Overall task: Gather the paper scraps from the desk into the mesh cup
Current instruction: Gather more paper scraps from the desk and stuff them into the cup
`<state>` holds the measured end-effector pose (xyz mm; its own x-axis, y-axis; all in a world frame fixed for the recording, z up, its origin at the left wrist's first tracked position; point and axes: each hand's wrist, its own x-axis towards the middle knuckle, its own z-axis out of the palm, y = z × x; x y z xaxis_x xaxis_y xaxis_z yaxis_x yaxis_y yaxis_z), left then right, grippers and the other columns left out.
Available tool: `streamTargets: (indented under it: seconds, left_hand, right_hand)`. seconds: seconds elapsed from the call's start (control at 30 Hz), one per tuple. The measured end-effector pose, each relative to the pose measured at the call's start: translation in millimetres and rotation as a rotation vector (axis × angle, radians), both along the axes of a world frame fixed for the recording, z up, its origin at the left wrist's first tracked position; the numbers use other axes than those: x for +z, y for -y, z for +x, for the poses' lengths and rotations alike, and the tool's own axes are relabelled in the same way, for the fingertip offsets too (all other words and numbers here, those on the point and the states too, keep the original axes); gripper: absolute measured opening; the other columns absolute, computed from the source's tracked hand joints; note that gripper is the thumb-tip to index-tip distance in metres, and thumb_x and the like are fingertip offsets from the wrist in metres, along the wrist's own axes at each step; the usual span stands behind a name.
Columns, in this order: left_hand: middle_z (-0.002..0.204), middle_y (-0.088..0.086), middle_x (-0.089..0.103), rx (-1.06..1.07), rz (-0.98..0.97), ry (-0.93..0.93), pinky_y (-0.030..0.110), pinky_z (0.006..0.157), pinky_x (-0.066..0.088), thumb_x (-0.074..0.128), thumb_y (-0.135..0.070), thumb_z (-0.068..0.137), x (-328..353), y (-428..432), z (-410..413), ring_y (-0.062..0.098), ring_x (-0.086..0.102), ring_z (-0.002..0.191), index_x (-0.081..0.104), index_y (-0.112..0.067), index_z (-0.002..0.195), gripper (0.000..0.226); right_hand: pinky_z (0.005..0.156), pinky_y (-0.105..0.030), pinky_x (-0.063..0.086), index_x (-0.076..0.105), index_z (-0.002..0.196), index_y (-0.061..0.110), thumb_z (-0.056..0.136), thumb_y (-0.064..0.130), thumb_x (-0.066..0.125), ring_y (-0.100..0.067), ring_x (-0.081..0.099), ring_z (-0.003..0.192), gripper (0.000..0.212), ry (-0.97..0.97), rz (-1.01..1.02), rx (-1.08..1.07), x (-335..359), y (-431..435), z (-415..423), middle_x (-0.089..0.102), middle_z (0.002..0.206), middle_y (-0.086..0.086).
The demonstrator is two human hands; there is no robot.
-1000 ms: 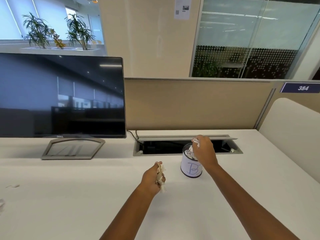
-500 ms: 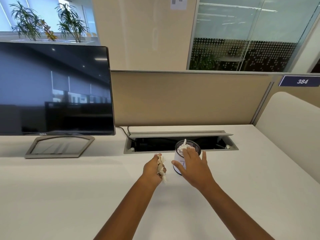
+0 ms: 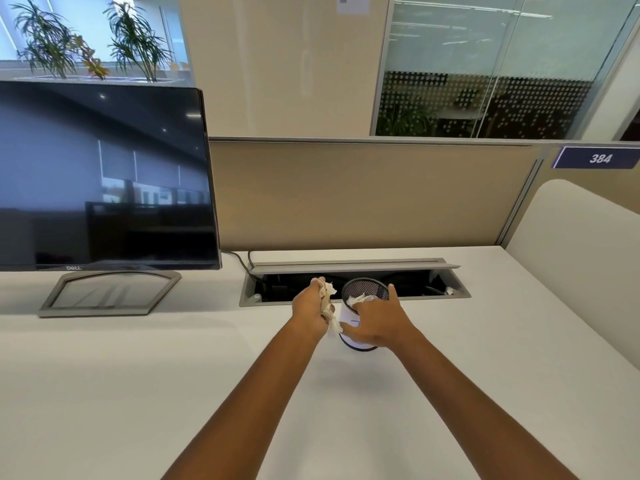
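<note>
At frame centre, mesh cup (image 3: 367, 288): stands upright on the white desk (image 3: 485, 358), just in front of the open cable tray (image 3: 426, 282); black mesh at the rim, white label round the body, partly hidden by fingers.
Right hand (image 3: 379, 320): wraps the mesh cup from its near right side, with the thumb across the label, one finger raised beside the right of the rim and another bent over the near rim.
Left hand (image 3: 308, 306): sits just left of the cup, closed in a fist round a bunch of paper scraps (image 3: 327, 301), with crumpled ends sticking out above and below the fist; lower end touching the cup wall or just beside it, cannot tell which.
White scrap (image 3: 360, 299): lies inside the cup against the near rim, beside the bent finger.
Left of the frame, monitor (image 3: 104, 174): dark screen on a grey stand, well apart from both hands.
Behind the desk, partition (image 3: 363, 195): beige panel across the middle of the frame.
Upper right, number plate (image 3: 599, 158): blue, reads 384.
Upper left, plants (image 3: 52, 39): two, leafy, before a bright window.
</note>
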<state>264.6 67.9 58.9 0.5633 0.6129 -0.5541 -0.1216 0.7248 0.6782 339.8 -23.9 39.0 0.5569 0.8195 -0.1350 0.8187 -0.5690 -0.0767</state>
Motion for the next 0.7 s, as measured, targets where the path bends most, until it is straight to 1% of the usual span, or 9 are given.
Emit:
streamTargets:
  seconds: [0.07,0.13,0.2,0.27,0.33,0.4,0.5,0.6,0.7]
  left_hand:
    - [0.061,0.004,0.039,0.002,0.019,-0.001,0.019,0.046,0.027,0.047,-0.012,0.096,5,2,6,0.013,0.029,0.050,0.053,-0.012,0.064,0.032]
    - [0.058,0.004,0.038,0.007,0.031,-0.002,0.018,0.040,0.029,0.049,-0.009,0.094,10,5,12,0.012,0.028,0.049,0.051,-0.009,0.061,0.033]
    - [0.055,0.003,0.038,0.005,0.051,-0.003,0.010,0.032,0.024,0.049,-0.009,0.094,13,6,18,0.012,0.027,0.048,0.050,-0.010,0.061,0.033]
    - [0.060,0.003,0.039,0.010,0.062,0.015,0.009,0.031,0.023,0.047,-0.012,0.095,16,6,24,0.011,0.027,0.049,0.052,-0.011,0.066,0.029]
    - [0.065,0.002,0.043,0.040,0.082,0.015,0.017,0.040,0.026,0.046,-0.013,0.095,18,8,32,0.012,0.030,0.052,0.056,-0.012,0.077,0.021]
    - [0.067,0.002,0.045,0.081,0.112,0.009,0.020,0.048,0.027,0.045,-0.015,0.095,18,11,40,0.012,0.033,0.054,0.056,-0.011,0.088,0.014]
    - [0.076,0.003,0.050,0.173,0.216,0.021,0.024,0.060,0.038,0.043,-0.015,0.096,13,16,55,0.013,0.044,0.063,0.055,-0.013,0.095,0.013]
    - [0.094,0.006,0.055,0.199,0.375,0.002,0.026,0.072,0.042,0.040,-0.022,0.098,5,24,69,0.019,0.051,0.086,0.060,-0.009,0.104,0.024]
    - [0.099,0.008,0.057,0.152,0.583,-0.065,0.027,0.075,0.040,0.039,-0.021,0.098,-6,29,75,0.021,0.052,0.089,0.059,-0.006,0.106,0.026]
  right_hand:
    - [0.117,-0.051,-0.010,0.042,0.137,0.017,0.091,0.054,0.037,-0.021,0.040,0.133,0.060,-0.063,-0.006,0.020,5,3,3,0.053,0.137,-0.008]
    - [0.117,-0.048,-0.009,0.044,0.135,0.017,0.092,0.048,0.040,-0.021,0.040,0.134,0.053,-0.129,0.016,0.022,10,8,5,0.053,0.137,-0.006]
    - [0.118,-0.046,-0.004,0.049,0.131,0.016,0.092,0.040,0.046,-0.022,0.043,0.131,0.045,-0.185,0.106,0.001,12,13,6,0.056,0.133,-0.006]
    - [0.118,-0.045,0.005,0.049,0.130,0.014,0.092,0.035,0.050,-0.023,0.044,0.129,0.043,-0.214,0.201,-0.016,12,20,4,0.055,0.134,-0.006]
    - [0.118,-0.043,0.011,0.048,0.131,0.013,0.091,0.033,0.053,-0.022,0.043,0.129,0.045,-0.221,0.276,-0.018,10,27,1,0.051,0.138,-0.005]
    - [0.116,-0.038,0.020,0.046,0.133,0.014,0.091,0.031,0.055,-0.021,0.041,0.130,0.047,-0.249,0.369,-0.046,5,34,-2,0.046,0.142,-0.004]
    - [0.104,-0.025,0.033,0.044,0.135,0.015,0.090,0.027,0.057,-0.018,0.044,0.127,0.048,-0.273,0.531,-0.136,0,42,-5,0.047,0.140,-0.003]
    - [0.102,-0.022,0.034,0.036,0.139,0.016,0.091,0.024,0.055,-0.017,0.042,0.128,0.052,-0.249,0.637,-0.187,-2,43,-4,0.046,0.140,-0.004]
    - [0.106,-0.024,0.032,0.024,0.145,0.018,0.093,0.019,0.053,-0.016,0.036,0.134,0.059,-0.250,0.679,-0.193,0,41,-1,0.038,0.146,-0.001]
